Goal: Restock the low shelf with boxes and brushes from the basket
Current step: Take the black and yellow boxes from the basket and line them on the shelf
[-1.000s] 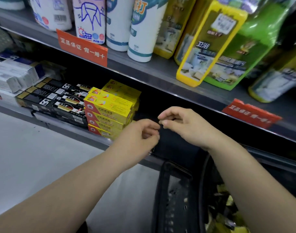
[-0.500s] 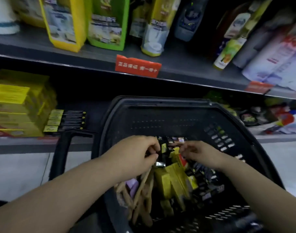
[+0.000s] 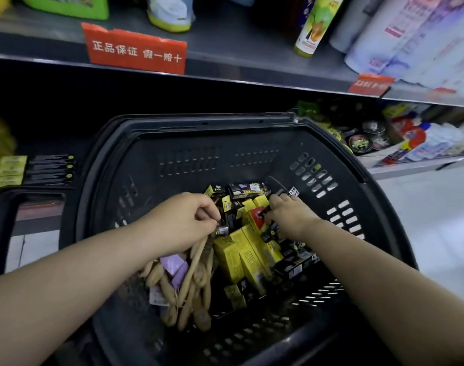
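Change since a second ago: both hands, then up at the shelf, are now working down inside the basket (image 3: pixel 212 122), and the view is looking into it.

Nearest item: wooden brushes (image 3: pixel 191 273), a loose bundle with lilac tags, lying at the basket's left. Judged light and stiff; the long handles are offering the best hold, and several could be lifted together, though they are likely to fan out.

Next: yellow boxes (image 3: pixel 241 254), leaning in a jumbled row at centre. Judged light cardboard, easily crushed at the corners; they are best taken across the long sides.

Left hand (image 3: pixel 183 220): hovering above the brushes, fingers curled and seemingly pinching the end of a small dark box (image 3: pixel 222 229).

Right hand (image 3: pixel 288 215): reaching in among the boxes, fingertips lying on them; whether it is gripping one cannot be told.

Beyond the hands: black boxes (image 3: pixel 248 187), scattered against the far wall.

Further off: the low shelf (image 3: pixel 410 167), with shelved boxes (image 3: pixel 50 169) already lying flat at left, the space beside them waiting for stock.

Farthest: the upper shelf (image 3: pixel 238 46), carrying a red label (image 3: pixel 135 51) and a spray can (image 3: pixel 311 25).
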